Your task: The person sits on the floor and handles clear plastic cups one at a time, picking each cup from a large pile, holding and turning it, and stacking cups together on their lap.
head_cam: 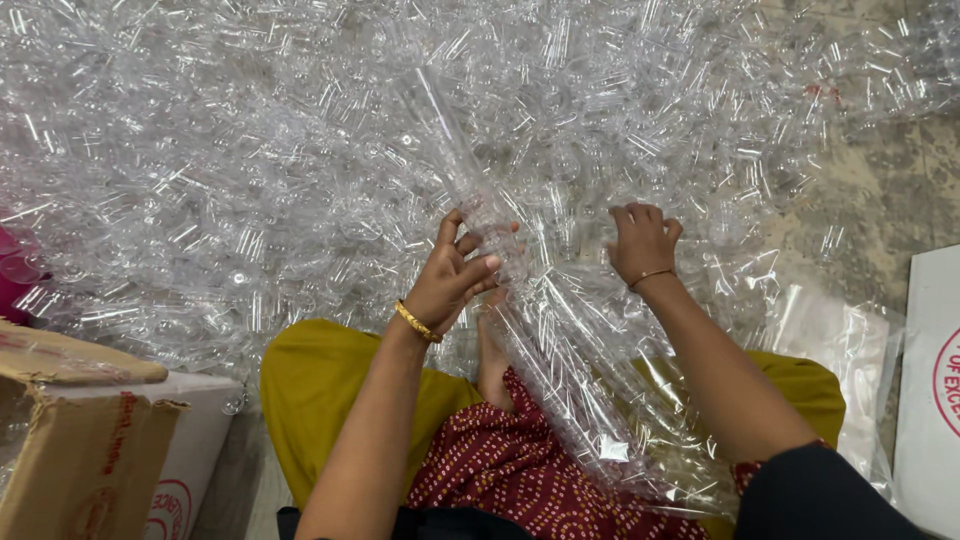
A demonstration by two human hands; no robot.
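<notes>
Here, on the floor:
Left hand (452, 280): my fingers curl round a stack (500, 250) of clear tubes, pinching its side.
Stack: long axis runs from my lap up-left over the heap (250, 150).
Right hand (642, 242): fingers bent, pressed into the heap, just right of the stack; left is nearer.

There is only one view, from a camera on the person's head. It looks steeply down and a little forward, over the person's own lap and forearms. The left hand (448, 280) and the right hand (642, 243) are close, near the middle of the picture. Farther ahead, the heap of clear plastic pieces (300, 150) fills the upper part, lying on the floor (900, 190).
</notes>
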